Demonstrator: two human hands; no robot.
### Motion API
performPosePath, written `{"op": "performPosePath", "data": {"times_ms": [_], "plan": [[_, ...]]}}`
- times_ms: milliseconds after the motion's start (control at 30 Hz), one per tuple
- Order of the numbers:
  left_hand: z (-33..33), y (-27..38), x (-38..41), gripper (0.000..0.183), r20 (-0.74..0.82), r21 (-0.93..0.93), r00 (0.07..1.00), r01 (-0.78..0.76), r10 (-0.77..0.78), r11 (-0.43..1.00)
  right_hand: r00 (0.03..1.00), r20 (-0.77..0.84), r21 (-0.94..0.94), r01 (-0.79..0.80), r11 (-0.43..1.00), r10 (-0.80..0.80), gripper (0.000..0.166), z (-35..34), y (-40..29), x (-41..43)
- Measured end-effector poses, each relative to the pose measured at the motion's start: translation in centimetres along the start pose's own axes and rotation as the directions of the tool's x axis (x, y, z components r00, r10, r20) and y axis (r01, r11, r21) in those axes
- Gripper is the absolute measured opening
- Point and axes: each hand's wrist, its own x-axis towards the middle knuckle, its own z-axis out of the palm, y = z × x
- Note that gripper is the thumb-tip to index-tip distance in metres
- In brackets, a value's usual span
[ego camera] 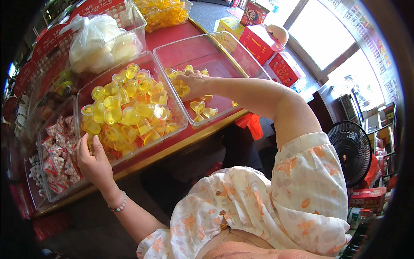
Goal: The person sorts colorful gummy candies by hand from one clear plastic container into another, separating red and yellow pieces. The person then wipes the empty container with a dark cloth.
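A clear plastic bin [181,111] holds a heap of yellow jelly cups [129,89] in front of me, with orange ones showing lower down. My left hand [96,163] is at this bin's near left corner, thumb and fingers apart, no cup seen in it. To the right stands a second clear bin [226,111] with far fewer jelly cups. Inside it, my right hand [195,83] reaches down over a cluster of yellow cups [181,88] near the left wall. Its fingertips are partly hidden, so I cannot tell whether it grips any. A few loose cups [203,110] lie nearer me.
Left is a bin of small wrapped snack packets [61,150]. Behind stands a bin with a knotted plastic bag [97,45]; another jelly bin [165,14] is farther back. Red gift boxes [258,43] stand beyond the red counter [161,40]. A black fan [349,153] is at right.
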Motion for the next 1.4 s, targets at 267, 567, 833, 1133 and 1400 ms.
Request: {"op": "performPosePath", "data": {"times_ms": [267, 567, 833, 1133, 1400], "plan": [[-0.1, 0.2, -0.1, 0.033, 0.011, -0.021, 1.000, 0.027, -0.027, 0.999, 0.999, -0.049, -0.002, -0.022, 1.000, 0.021, 0.102, 0.5, 0.2, 0.2], [-0.2, 0.0, 0.0, 0.031, -0.021, -0.002, 0.999, -0.027, 0.027, 1.000, 0.999, -0.036, 0.051, -0.026, 0.998, 0.028, 0.090, 0.0, 1.4, 1.5], [-0.6, 0.3, -0.1, 0.032, -0.015, -0.004, 1.000, -0.005, 0.005, 1.000, 0.984, -0.167, 0.313, -0.010, 0.950, 0.065, 0.063, -3.0, 3.7, 2.4], [-0.4, 0.0, -0.2, 0.033, -0.012, -0.003, 1.000, -0.012, 0.012, 1.000, 0.906, -0.338, 0.521, 0.407, 0.751, -0.256, 0.042, -11.7, -7.3, -0.6], [-0.2, -0.2, -0.1, 0.032, -0.017, 0.001, 0.999, -0.031, 0.031, 1.000, 0.918, -0.337, 0.608, 0.383, 0.696, -0.211, 0.058, -9.9, -11.6, 0.6]]}}
